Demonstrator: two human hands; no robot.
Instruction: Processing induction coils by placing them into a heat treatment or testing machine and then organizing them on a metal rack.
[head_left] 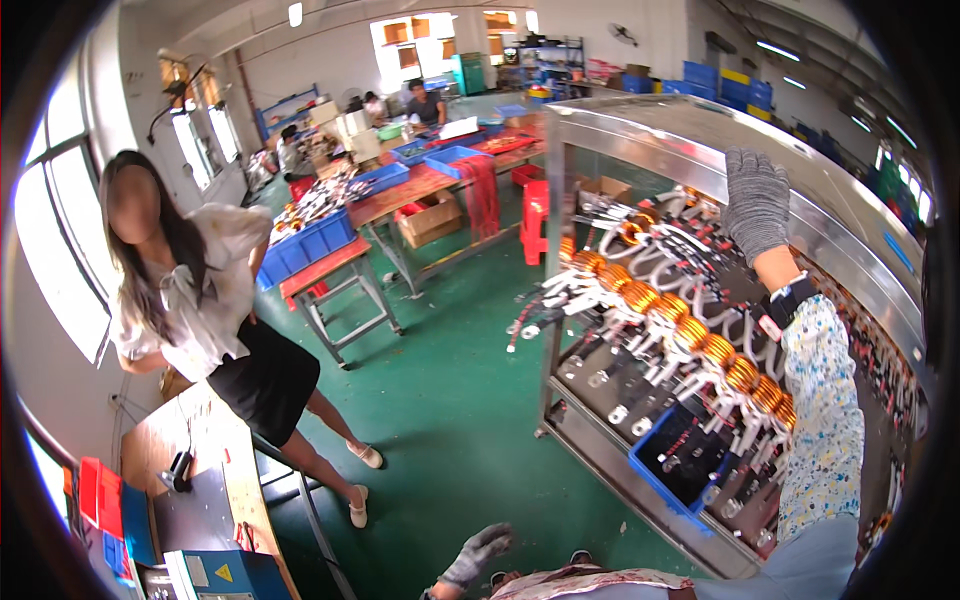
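Note:
My right hand [757, 205], in a grey knitted glove, lies against the upper rail of a metal rack [650, 155], fingers stretched flat up to its top edge. Below it hang several copper-wound ring coils [690, 335] with white-sleeved leads and metal lugs, in a row along the rack. A patterned sleeve covers my right forearm, with a dark band at the wrist. My left hand [478, 556], gloved alike, is low near my body, above the green floor. Its fingers are loosely extended and nothing shows in them.
At the left a person [190, 290] stands beside a wooden bench [225, 430]. Blue bins [310, 245] of parts sit on red-topped tables, with a red stool [535, 220] nearby. A blue crate [655, 465] rests on the rack's lower shelf. Other people sit farther back.

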